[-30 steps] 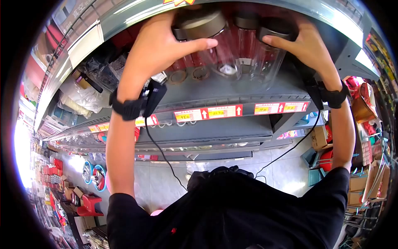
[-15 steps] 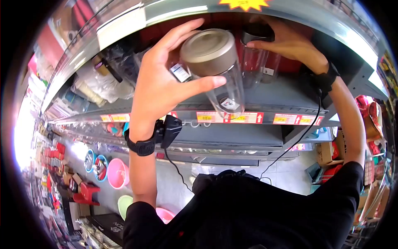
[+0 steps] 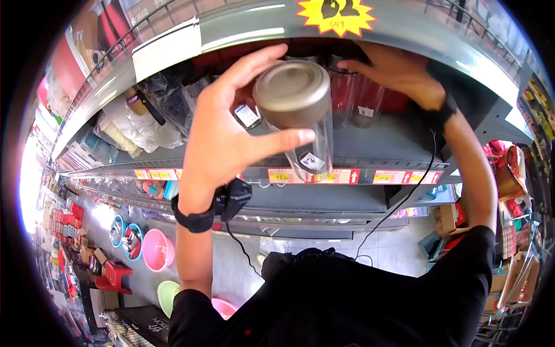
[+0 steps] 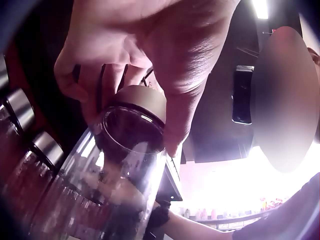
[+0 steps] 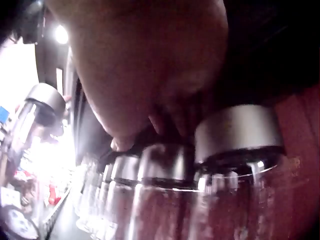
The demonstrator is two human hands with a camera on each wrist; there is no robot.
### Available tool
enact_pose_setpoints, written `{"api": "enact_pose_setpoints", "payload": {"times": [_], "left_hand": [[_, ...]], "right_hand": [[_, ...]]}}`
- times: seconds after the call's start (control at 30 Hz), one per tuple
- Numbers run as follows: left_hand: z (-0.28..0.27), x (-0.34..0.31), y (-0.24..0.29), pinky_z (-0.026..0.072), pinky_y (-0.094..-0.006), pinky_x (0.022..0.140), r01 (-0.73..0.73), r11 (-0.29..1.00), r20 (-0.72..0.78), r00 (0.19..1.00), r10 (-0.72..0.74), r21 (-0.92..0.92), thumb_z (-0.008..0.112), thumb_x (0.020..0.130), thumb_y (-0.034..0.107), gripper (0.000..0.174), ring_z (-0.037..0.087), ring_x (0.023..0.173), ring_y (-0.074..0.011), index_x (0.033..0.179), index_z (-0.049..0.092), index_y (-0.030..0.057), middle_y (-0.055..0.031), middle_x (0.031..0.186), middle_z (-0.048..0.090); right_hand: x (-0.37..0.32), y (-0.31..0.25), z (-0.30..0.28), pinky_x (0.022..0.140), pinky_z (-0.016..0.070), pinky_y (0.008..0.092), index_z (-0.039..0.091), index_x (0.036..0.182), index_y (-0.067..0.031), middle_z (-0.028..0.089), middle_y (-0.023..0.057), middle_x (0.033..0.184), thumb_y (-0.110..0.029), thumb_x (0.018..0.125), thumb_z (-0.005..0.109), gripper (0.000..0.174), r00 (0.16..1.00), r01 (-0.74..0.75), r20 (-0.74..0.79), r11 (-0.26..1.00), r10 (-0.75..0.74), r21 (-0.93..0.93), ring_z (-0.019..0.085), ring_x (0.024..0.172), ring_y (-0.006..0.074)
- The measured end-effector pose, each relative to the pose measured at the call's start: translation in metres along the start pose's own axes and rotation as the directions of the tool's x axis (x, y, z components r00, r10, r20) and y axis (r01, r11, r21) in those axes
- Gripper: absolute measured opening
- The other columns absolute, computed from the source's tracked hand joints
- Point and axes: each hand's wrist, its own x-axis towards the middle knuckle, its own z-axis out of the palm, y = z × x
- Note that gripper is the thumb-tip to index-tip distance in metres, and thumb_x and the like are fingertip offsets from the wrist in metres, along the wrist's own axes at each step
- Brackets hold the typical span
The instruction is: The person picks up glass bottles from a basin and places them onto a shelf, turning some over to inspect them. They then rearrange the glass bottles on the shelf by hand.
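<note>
My left hand (image 3: 222, 136) grips a clear jar (image 3: 292, 89) round its brushed metal lid, thumb in front and fingers behind. The jar is tilted, and its base with a small white label overlaps the shelf's front edge. In the left wrist view, the lid (image 4: 142, 100) sits between the thumb and fingers. My right hand (image 3: 399, 69) reaches in under the upper shelf with its thumb stretched out above more clear jars (image 3: 365, 101). In the right wrist view its fingertips are close over metal lids (image 5: 165, 162); the upper shelf partly hides this hand.
The grey shelf (image 3: 376, 139) carries red and yellow price tags (image 3: 312, 176) along its front. Bagged goods (image 3: 136, 118) lie at left. Overhead hangs the upper shelf's edge with a yellow star sign (image 3: 336, 16). Pink tubs (image 3: 157, 250) and a red stool (image 3: 114, 277) stand on the floor.
My left hand has drawn its jar out from among the others toward me. The right hand, earlier holding a jar by its lid, has moved left and deeper under the upper shelf.
</note>
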Motion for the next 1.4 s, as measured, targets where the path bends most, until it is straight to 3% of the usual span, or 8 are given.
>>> {"api": "enact_pose_setpoints", "payload": {"times": [0.07,0.1,0.13,0.17,0.3,0.5,0.87,1.4], "left_hand": [[0.006,-0.003,0.01,0.0415,-0.0355,0.11,-0.038,0.999,0.011,0.999,0.038,0.005,0.096,0.061,0.016,0.098,0.058,0.125,-0.0203,0.144,0.048,-0.0032,-0.0137,0.134,0.062],[0.008,-0.005,0.016,0.0419,-0.0357,0.109,-0.087,0.996,0.023,0.996,0.087,0.018,0.097,0.06,0.017,0.099,0.058,0.125,-0.0204,0.144,0.048,-0.0036,-0.0137,0.134,0.062],[0.011,-0.005,0.023,0.0421,-0.0356,0.109,-0.125,0.992,0.048,0.991,0.124,0.031,0.097,0.06,0.018,0.098,0.059,0.125,-0.0206,0.143,0.049,-0.0038,-0.0138,0.135,0.062],[0.015,-0.005,0.03,0.0422,-0.0356,0.109,-0.161,0.986,0.073,0.985,0.158,0.041,0.097,0.06,0.018,0.098,0.059,0.125,-0.0208,0.143,0.049,-0.004,-0.0139,0.135,0.062],[0.053,0.013,0.028,0.0444,-0.0349,0.107,-0.19,0.974,0.119,0.972,0.204,-0.122,0.096,0.061,0.021,0.094,0.06,0.124,-0.0197,0.142,0.052,-0.0004,-0.0112,0.135,0.062],[0.115,0.043,0.01,0.0481,-0.037,0.099,-0.173,0.985,0.109,0.979,0.171,0.01,0.091,0.068,0.04,0.094,0.06,0.12,-0.0296,0.143,0.049,0.0036,-0.0185,0.131,0.061],[0.039,0.017,-0.039,0.0473,-0.0425,0.102,-0.033,0.895,-0.079,0.994,0.075,0.444,0.079,0.083,0.036,0.06,0.062,0.12,-0.0336,0.129,0.062,-0.0001,-0.0186,0.129,0.064],[0.01,-0.088,-0.033,0.0518,-0.0348,0.087,0.194,0.981,-0.035,0.98,-0.194,0.003,0.079,0.085,0.019,0.045,0.067,0.109,-0.0232,0.126,0.065,0.0063,-0.011,0.121,0.07]], "right_hand": [[-0.019,-0.024,-0.036,0.105,0.044,0.0413,0.051,0.14,-0.0032,0.064,0.0214,0.128,-0.047,0.097,0.063,0.063,0.988,-0.137,-0.036,0.954,0.152,0.266,0.062,0.118,0.0372],[-0.025,-0.034,-0.06,0.105,0.0455,0.0401,0.051,0.139,0.0007,0.063,0.0212,0.131,-0.044,0.097,0.065,0.063,0.985,-0.171,0.109,0.789,0.131,0.59,0.062,0.122,0.0327],[-0.041,-0.055,-0.072,0.104,0.0483,0.0417,0.05,0.141,0.003,0.061,0.0195,0.134,-0.047,0.091,0.073,0.075,0.95,-0.292,0.235,0.323,0.205,0.9,0.06,0.125,0.0292],[-0.054,-0.068,-0.081,0.103,0.0505,0.0424,0.048,0.144,0.0036,0.061,0.0183,0.135,-0.054,0.079,0.081,0.092,0.972,-0.199,0.163,0.228,0.168,0.953,0.059,0.126,0.0295],[-0.095,-0.114,-0.106,0.099,0.0546,0.0423,0.042,0.143,0.007,0.06,0.024,0.133,-0.035,0.064,0.097,0.105,0.931,-0.328,0.152,0.578,0.331,0.747,0.064,0.12,0.0322],[-0.125,-0.094,-0.09,0.101,0.0532,0.0384,0.04,0.142,0.0027,0.061,0.0145,0.131,0.001,0.079,0.083,0.077,0.721,-0.462,0.26,0.166,0.643,0.871,0.061,0.123,0.0225],[-0.135,-0.01,-0.057,0.096,0.0559,0.0359,0.041,0.141,0.0064,0.061,0.0171,0.125,-0.01,0.083,0.083,0.074,0.633,-0.579,0.098,0.387,0.768,0.718,0.062,0.116,0.0217],[-0.131,0.033,0.008,0.096,0.0499,0.0336,0.053,0.132,0.0021,0.063,0.0119,0.122,-0.012,0.082,0.084,0.06,0.641,-0.667,0.24,0.374,0.729,0.644,0.061,0.112,0.0205]]}}
